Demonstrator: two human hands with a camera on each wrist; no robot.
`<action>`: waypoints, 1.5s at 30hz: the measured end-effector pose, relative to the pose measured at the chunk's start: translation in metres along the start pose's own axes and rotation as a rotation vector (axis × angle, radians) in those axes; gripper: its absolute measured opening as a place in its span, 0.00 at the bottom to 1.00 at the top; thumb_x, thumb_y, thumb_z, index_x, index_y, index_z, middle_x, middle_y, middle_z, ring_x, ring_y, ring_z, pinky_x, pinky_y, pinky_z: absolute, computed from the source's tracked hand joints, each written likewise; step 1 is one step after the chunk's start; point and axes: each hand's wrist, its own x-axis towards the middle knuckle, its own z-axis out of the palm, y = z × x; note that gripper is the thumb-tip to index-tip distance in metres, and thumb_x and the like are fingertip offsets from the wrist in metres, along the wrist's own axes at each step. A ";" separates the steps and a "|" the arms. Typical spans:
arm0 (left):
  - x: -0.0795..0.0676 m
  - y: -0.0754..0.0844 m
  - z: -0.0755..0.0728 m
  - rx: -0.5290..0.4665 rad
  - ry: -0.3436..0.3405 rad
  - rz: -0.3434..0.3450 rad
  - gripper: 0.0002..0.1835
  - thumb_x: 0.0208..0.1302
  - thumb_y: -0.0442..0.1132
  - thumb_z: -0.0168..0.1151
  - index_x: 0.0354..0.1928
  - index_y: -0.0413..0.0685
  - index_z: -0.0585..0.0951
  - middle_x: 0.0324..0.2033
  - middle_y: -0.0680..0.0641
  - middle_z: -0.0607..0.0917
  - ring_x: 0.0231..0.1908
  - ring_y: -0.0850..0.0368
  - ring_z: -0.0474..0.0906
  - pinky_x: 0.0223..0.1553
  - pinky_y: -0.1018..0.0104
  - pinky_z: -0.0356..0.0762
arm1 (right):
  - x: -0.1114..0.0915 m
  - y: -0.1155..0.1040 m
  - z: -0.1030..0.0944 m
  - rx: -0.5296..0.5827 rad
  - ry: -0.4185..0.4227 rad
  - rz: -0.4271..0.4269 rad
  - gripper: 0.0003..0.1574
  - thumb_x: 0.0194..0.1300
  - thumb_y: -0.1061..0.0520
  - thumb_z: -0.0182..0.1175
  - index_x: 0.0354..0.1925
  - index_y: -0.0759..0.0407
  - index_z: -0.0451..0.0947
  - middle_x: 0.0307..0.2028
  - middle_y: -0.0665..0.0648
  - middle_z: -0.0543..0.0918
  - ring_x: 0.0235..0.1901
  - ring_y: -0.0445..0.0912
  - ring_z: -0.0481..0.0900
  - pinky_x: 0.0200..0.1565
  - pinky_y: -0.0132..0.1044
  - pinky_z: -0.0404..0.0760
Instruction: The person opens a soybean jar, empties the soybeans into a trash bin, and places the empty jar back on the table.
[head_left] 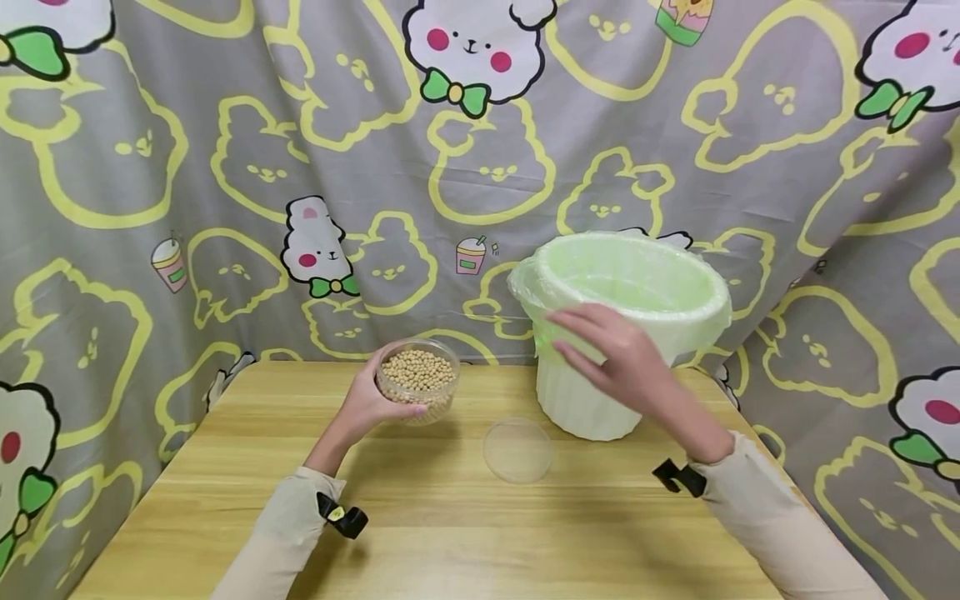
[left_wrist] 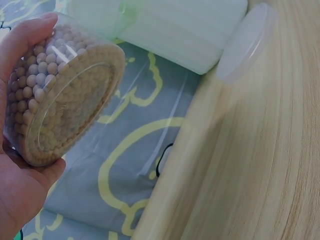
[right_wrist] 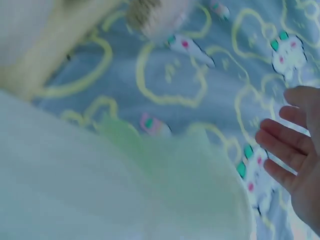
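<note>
My left hand [head_left: 375, 396] grips a clear plastic tub [left_wrist: 75, 90] from its left side, thumb at the front. Round beige soybeans [head_left: 417, 370] fill it nearly to the rim, and its top is uncovered. In the left wrist view the tub is raised and tilted, with its base showing. My right hand [head_left: 611, 346] is in front of the white bin [head_left: 581, 400], below its rim in the head view. Its fingers are extended and spread, holding nothing; the right wrist view shows these fingers [right_wrist: 282, 145] beside the bin.
A light green plastic bag [head_left: 630, 271] lines the bin and folds over its rim. A clear round lid [head_left: 517, 450] lies flat on the wooden table [head_left: 450, 533], left of the bin's foot. A patterned grey curtain [head_left: 420, 167] hangs behind the table.
</note>
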 end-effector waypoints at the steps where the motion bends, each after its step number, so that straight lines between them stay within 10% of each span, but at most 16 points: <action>1: 0.000 0.001 0.000 0.004 0.001 0.002 0.56 0.34 0.39 0.81 0.69 0.47 0.59 0.62 0.39 0.67 0.59 0.46 0.68 0.56 0.50 0.70 | 0.001 0.004 -0.006 -0.028 0.025 0.003 0.24 0.53 0.60 0.65 0.51 0.63 0.79 0.44 0.60 0.83 0.43 0.52 0.81 0.49 0.41 0.79; 20: 0.025 -0.004 -0.003 0.044 0.066 0.038 0.56 0.30 0.46 0.83 0.66 0.61 0.62 0.60 0.48 0.68 0.57 0.51 0.69 0.55 0.53 0.72 | -0.062 0.053 -0.040 -0.236 0.013 0.248 0.23 0.54 0.60 0.67 0.51 0.60 0.80 0.37 0.61 0.84 0.40 0.56 0.79 0.51 0.52 0.71; 31: 0.063 0.085 0.001 0.065 0.144 0.031 0.56 0.31 0.46 0.82 0.67 0.56 0.62 0.60 0.45 0.69 0.57 0.50 0.68 0.56 0.53 0.72 | -0.059 0.053 -0.038 -0.267 0.004 0.252 0.18 0.57 0.57 0.65 0.47 0.57 0.81 0.32 0.58 0.83 0.35 0.53 0.77 0.45 0.51 0.71; 45: 0.127 0.150 0.017 0.284 0.196 0.099 0.64 0.17 0.63 0.81 0.66 0.63 0.61 0.55 0.52 0.73 0.53 0.56 0.70 0.51 0.57 0.74 | -0.056 0.054 -0.036 -0.254 0.021 0.249 0.16 0.57 0.56 0.65 0.45 0.58 0.81 0.30 0.57 0.82 0.34 0.53 0.77 0.43 0.51 0.71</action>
